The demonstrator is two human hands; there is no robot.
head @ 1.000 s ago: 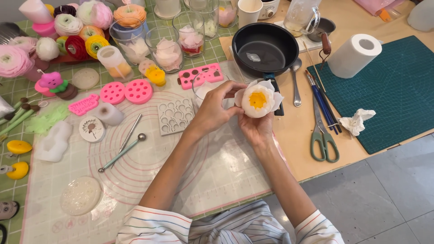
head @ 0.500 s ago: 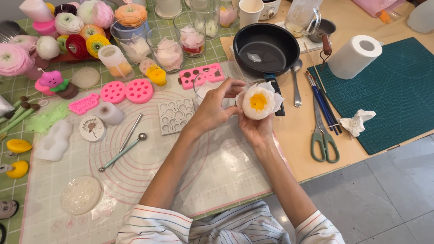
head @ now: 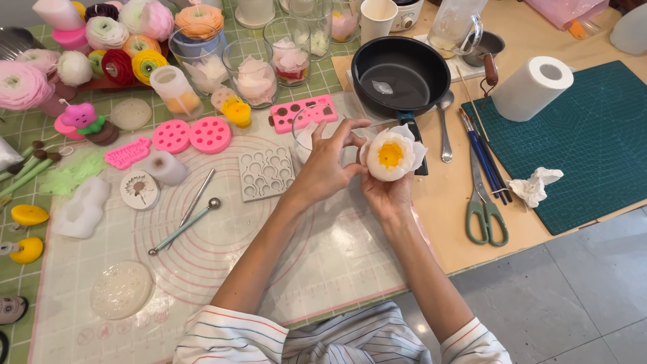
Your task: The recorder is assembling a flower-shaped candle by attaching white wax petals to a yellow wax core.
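Along the left edge of my table (head: pixel 465 222) sit two small yellow lumps (head: pixel 28 216), and beside them a pale translucent mould (head: pixel 81 207) rests on the white silicone mat printed with pink circles (head: pixel 222 263). Toward the far left corner stand finished wax flowers in pink, white, red and yellow (head: pixel 101 40). On the mat lie two round pink moulds with holes (head: pixel 192 135), a grey square mould with petal shapes (head: pixel 267 173) and a long metal ball-ended tool (head: pixel 183 227). Near the middle, my left hand (head: pixel 325 165) is half closed, thumb and fingertips pinching the left side of the white petalled wax flower with a yellow centre (head: pixel 392 155). That flower is held up just above the mat's right edge, directly in front of the black frying pan (head: pixel 401 75). My right hand (head: pixel 387 195) cups it from underneath, fingers curled loosely around its base. Right of the pan lie a metal spoon (head: pixel 445 128), blue-handled tools (head: pixel 482 158) and green-handled scissors (head: pixel 485 216). On the dark green cutting mat (head: pixel 593 148) at the right edge stand a roll of white paper towel (head: pixel 532 87) and a crumpled white tissue (head: pixel 534 187).
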